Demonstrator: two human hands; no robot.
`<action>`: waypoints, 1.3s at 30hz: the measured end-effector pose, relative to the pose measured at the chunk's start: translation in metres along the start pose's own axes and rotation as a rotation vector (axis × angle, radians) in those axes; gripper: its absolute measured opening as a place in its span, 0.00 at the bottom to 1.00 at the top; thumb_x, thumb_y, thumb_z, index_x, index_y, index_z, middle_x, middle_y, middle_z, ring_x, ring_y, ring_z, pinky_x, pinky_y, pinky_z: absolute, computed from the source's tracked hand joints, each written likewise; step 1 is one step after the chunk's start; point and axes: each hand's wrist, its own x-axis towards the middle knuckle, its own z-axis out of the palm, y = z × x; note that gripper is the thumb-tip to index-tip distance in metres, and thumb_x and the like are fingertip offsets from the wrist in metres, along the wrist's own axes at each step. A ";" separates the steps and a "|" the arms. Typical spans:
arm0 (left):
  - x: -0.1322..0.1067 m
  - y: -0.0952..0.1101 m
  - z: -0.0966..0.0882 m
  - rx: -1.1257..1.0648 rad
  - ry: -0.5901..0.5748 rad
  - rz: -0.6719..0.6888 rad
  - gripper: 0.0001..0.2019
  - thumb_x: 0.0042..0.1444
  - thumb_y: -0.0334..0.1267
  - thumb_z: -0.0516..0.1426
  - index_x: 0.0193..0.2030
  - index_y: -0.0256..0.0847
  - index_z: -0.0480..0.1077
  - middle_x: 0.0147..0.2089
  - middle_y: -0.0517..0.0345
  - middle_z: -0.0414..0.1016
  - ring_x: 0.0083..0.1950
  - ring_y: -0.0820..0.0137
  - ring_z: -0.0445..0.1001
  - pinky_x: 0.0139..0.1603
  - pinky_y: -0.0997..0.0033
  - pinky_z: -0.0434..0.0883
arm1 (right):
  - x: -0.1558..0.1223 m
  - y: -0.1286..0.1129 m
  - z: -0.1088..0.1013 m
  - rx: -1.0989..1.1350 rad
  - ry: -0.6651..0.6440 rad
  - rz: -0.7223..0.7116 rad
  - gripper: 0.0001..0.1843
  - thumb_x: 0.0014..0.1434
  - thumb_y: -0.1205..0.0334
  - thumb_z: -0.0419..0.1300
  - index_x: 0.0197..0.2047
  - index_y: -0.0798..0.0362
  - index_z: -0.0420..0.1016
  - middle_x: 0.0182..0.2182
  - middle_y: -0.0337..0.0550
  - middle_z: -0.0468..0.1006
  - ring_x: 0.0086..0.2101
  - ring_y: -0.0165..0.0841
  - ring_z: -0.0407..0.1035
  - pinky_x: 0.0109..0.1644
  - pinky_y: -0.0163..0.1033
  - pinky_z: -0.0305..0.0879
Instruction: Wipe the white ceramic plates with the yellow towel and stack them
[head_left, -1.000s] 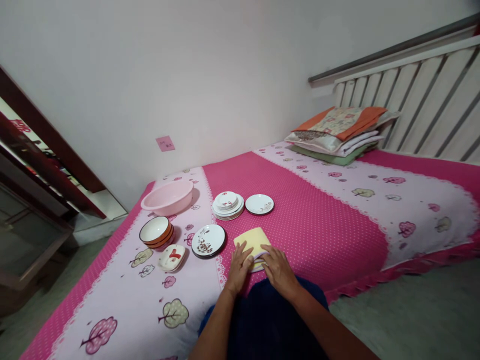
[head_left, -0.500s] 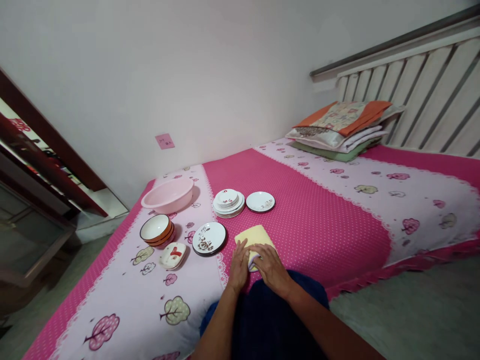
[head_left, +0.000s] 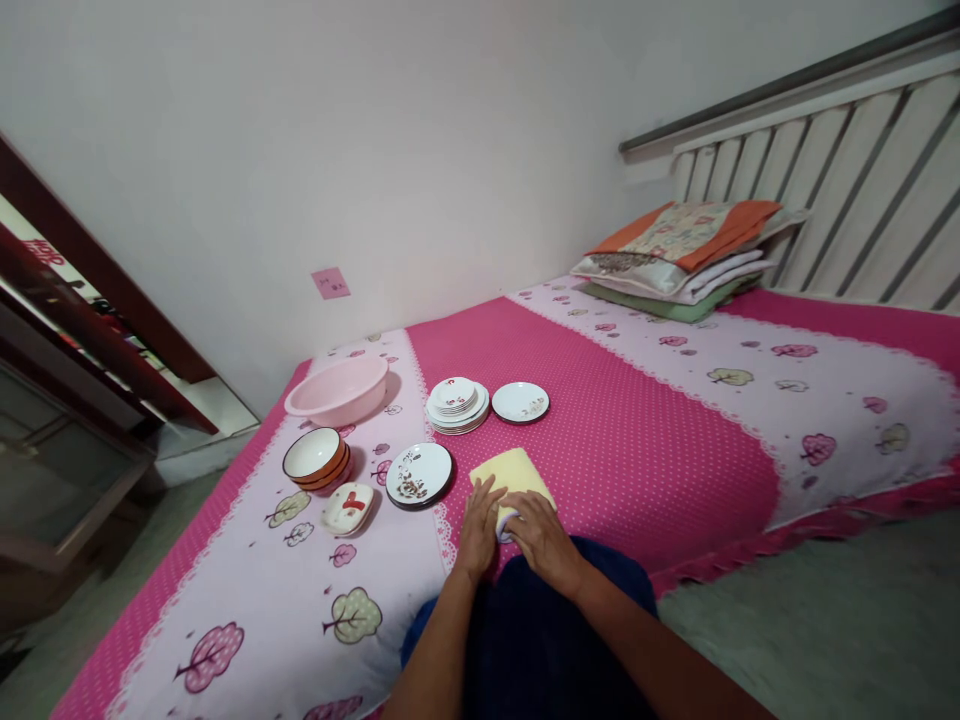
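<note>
A folded yellow cloth (head_left: 517, 468) lies on the pink bedspread in front of me. A pale lilac edge shows at its near side, between my hands. My left hand (head_left: 480, 525) rests on the cloth's left edge, its fingers stretched forward and a little apart. On the near right part lies my right hand (head_left: 536, 530), fingers spread over the fabric and pointing left. Both palms face down, so their undersides are hidden. Closest to the cloth, on the left, are dark-rimmed floral plates (head_left: 420, 475), stacked.
Farther back stand a stack of white plates (head_left: 457, 405) and a single plate (head_left: 521, 402). Left of them are a pink basin (head_left: 337, 392), brown-sided bowls (head_left: 316, 458) and small square dishes (head_left: 349, 508). Folded bedding (head_left: 682, 250) is piled by the white headboard (head_left: 840, 180).
My fingertips, close together before, are now slightly farther apart on the cloth. The right fingers lie flatter over its near edge. The dishes have stayed in place.
</note>
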 end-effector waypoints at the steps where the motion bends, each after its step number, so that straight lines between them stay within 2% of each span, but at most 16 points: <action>1: 0.000 -0.001 0.000 0.002 0.001 0.007 0.20 0.69 0.48 0.48 0.60 0.47 0.74 0.74 0.52 0.62 0.79 0.57 0.47 0.76 0.40 0.43 | -0.001 0.000 -0.001 0.006 -0.002 0.001 0.12 0.63 0.73 0.58 0.43 0.48 0.77 0.54 0.48 0.77 0.57 0.43 0.67 0.65 0.58 0.60; 9: 0.002 -0.001 0.000 0.021 0.061 0.032 0.18 0.67 0.44 0.50 0.56 0.46 0.76 0.71 0.51 0.67 0.76 0.56 0.55 0.74 0.44 0.54 | -0.005 -0.001 -0.011 0.059 -0.021 -0.008 0.12 0.61 0.74 0.59 0.41 0.48 0.78 0.51 0.48 0.78 0.55 0.44 0.69 0.65 0.60 0.61; 12: -0.010 0.009 0.000 0.066 0.164 0.015 0.19 0.66 0.42 0.51 0.60 0.42 0.72 0.71 0.44 0.65 0.73 0.56 0.60 0.73 0.46 0.58 | -0.005 -0.004 -0.012 0.104 0.007 -0.008 0.13 0.60 0.75 0.58 0.40 0.47 0.77 0.51 0.46 0.78 0.56 0.43 0.70 0.65 0.59 0.62; 14: -0.025 0.019 0.002 0.117 0.251 0.011 0.21 0.65 0.40 0.52 0.63 0.40 0.68 0.71 0.42 0.62 0.73 0.56 0.60 0.73 0.46 0.58 | -0.005 -0.005 -0.012 0.140 0.049 0.008 0.13 0.60 0.75 0.58 0.41 0.47 0.76 0.52 0.45 0.78 0.56 0.42 0.70 0.65 0.56 0.63; 18: -0.050 0.034 0.011 0.221 0.348 0.026 0.21 0.59 0.39 0.58 0.60 0.42 0.70 0.60 0.44 0.67 0.66 0.52 0.65 0.70 0.46 0.61 | -0.010 0.009 -0.011 0.173 0.240 0.190 0.15 0.59 0.75 0.53 0.44 0.48 0.71 0.53 0.50 0.75 0.56 0.42 0.69 0.61 0.54 0.68; 22: -0.050 0.037 0.019 0.281 0.385 0.030 0.20 0.59 0.37 0.58 0.58 0.43 0.72 0.51 0.47 0.68 0.57 0.54 0.69 0.63 0.48 0.68 | -0.020 0.034 -0.012 0.152 0.396 0.384 0.20 0.56 0.77 0.49 0.48 0.51 0.68 0.47 0.52 0.75 0.51 0.43 0.71 0.57 0.55 0.70; 25: -0.042 0.035 0.022 0.309 0.387 0.040 0.20 0.58 0.35 0.57 0.58 0.42 0.72 0.52 0.47 0.67 0.56 0.55 0.69 0.61 0.49 0.70 | -0.025 0.041 -0.013 0.140 0.385 0.421 0.20 0.55 0.76 0.52 0.49 0.50 0.68 0.43 0.49 0.75 0.47 0.43 0.72 0.53 0.52 0.72; 29: -0.037 0.036 0.026 0.350 0.388 0.046 0.21 0.56 0.34 0.58 0.57 0.40 0.73 0.54 0.47 0.66 0.57 0.55 0.69 0.61 0.49 0.70 | -0.022 0.033 -0.010 0.131 0.331 0.415 0.21 0.55 0.73 0.57 0.52 0.50 0.70 0.50 0.50 0.75 0.53 0.45 0.70 0.57 0.53 0.68; 32: -0.035 0.036 0.027 0.381 0.394 0.042 0.20 0.57 0.34 0.58 0.56 0.40 0.74 0.57 0.46 0.65 0.58 0.55 0.68 0.61 0.50 0.70 | -0.018 0.030 -0.009 0.133 0.292 0.402 0.18 0.56 0.72 0.58 0.50 0.49 0.71 0.53 0.51 0.75 0.55 0.46 0.68 0.58 0.55 0.66; 35: -0.035 0.034 0.029 0.410 0.401 0.025 0.19 0.58 0.30 0.55 0.56 0.42 0.75 0.58 0.45 0.65 0.59 0.55 0.68 0.62 0.49 0.70 | -0.014 0.033 -0.009 0.136 0.265 0.400 0.16 0.57 0.74 0.56 0.46 0.49 0.72 0.51 0.50 0.76 0.54 0.46 0.69 0.58 0.55 0.65; 39: -0.037 0.027 0.030 0.440 0.394 0.008 0.22 0.58 0.25 0.52 0.57 0.43 0.75 0.58 0.45 0.67 0.59 0.55 0.69 0.61 0.48 0.70 | -0.014 0.041 -0.008 0.138 0.249 0.435 0.17 0.56 0.77 0.51 0.44 0.50 0.71 0.43 0.48 0.76 0.48 0.43 0.71 0.54 0.51 0.68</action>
